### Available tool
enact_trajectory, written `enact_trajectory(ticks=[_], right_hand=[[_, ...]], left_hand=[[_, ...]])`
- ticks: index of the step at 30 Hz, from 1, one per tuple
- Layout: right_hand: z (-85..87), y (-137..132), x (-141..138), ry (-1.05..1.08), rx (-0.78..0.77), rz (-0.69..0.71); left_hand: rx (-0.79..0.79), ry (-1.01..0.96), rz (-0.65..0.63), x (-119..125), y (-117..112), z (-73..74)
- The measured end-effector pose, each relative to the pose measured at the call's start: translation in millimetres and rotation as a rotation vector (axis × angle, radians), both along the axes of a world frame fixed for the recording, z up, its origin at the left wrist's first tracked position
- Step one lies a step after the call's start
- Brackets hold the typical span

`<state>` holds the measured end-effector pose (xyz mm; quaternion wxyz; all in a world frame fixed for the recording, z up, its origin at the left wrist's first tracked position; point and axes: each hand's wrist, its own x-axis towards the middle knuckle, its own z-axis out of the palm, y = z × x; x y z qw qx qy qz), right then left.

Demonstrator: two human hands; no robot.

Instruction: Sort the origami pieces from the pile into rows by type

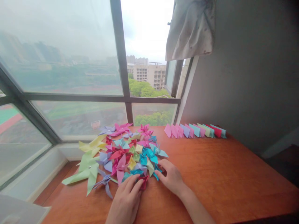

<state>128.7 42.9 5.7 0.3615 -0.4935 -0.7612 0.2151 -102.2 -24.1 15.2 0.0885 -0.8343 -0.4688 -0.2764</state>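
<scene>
My left hand (126, 196) lies at the near edge of a heap of folded paper pieces. Its fingers stretch forward and touch a red folded paper piece (144, 183) and a teal one (126, 176); part of the red piece is hidden behind them. On the heap's right side, my right hand (172, 178) has its thumb and index finger apart, beside a blue folded paper piece (157, 169). Around them lie several small origami pieces, among them a yellow one (132, 163) and a pink pinwheel (121, 168). Neither hand lifts anything.
Larger paper pinwheels, such as a light green one (90, 169) and a purple one (105, 183), lie left of the heap. A row of folded paper pieces (185, 131) stands at the back of the wooden table (210, 177). Behind are windows and a hanging curtain (190, 31).
</scene>
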Motion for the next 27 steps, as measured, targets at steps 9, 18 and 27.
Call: enact_trajectory(ticks=[9, 18, 27], right_hand=[[-5.4, 7, 3, 0.091, -0.041, -0.061], [-1.8, 8, 6, 0.222, -0.064, -0.091], [-3.5, 9, 12, 0.142, -0.093, -0.198]], left_hand=[[-0.042, -0.033, 0.005, 12, 9, 8.8], [-0.08, -0.18, -0.037, 10, 0, 9.9], [-0.028, -0.234, 0.023, 10, -2, 9.0]])
